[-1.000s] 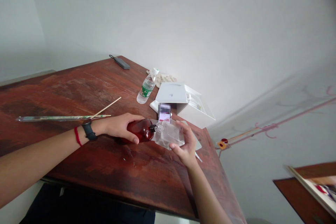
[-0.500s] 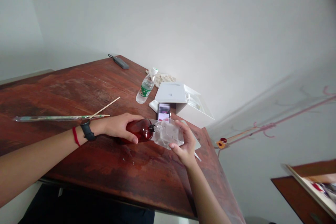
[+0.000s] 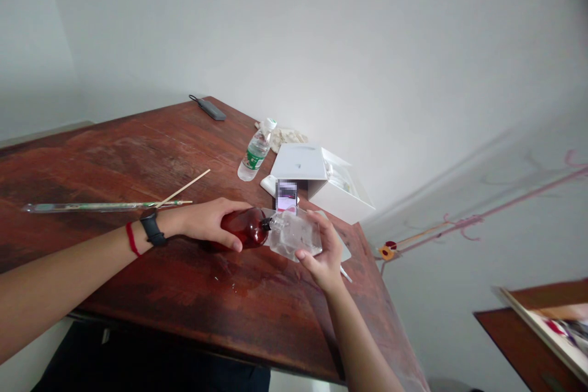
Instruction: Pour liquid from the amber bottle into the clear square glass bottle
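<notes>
Over the surface, inward of its near edge, the left hand gripped the tilted red bottle, its black neck at the clear container gripped by the right hand. The white box stood near the far edge.

- One head-worn camera looks forward and down from above the near edge of the wooden table
- The left hand and right hand lie close to the lens, just below mid-frame
- Beyond the table, the pale wall fills the upper half of the view, farther off
- Dark clothing enters at the bottom, below the near edge
- The blurred lower right takes in what may be a shelf
</notes>
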Tool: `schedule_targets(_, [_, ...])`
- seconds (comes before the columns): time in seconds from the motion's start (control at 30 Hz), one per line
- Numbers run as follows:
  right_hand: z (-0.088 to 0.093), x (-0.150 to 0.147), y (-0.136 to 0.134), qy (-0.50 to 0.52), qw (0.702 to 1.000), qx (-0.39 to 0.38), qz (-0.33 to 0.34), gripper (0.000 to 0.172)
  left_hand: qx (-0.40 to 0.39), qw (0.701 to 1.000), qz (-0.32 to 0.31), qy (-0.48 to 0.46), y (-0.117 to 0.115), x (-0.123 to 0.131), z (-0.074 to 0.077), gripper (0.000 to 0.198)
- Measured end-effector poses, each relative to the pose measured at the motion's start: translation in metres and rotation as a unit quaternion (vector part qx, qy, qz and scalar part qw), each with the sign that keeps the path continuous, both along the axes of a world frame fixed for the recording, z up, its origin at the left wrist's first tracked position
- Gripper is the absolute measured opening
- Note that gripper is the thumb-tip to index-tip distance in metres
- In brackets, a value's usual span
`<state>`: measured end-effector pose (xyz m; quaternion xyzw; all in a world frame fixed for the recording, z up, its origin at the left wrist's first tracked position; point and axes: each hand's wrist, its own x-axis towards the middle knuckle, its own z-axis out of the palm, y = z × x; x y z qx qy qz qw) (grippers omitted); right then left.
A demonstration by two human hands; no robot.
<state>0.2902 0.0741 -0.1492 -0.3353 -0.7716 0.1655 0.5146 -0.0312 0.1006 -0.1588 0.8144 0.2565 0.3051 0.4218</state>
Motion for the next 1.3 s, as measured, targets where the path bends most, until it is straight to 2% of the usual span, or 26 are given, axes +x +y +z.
schedule_targets(1.3, [0.0010, 0.0015, -0.0003, -0.025, 0.999, 0.031, -0.028, 0.066, -0.004, 1.000, -0.004, 0.011, -0.0030, 0.0015, 0.0028, 0.068])
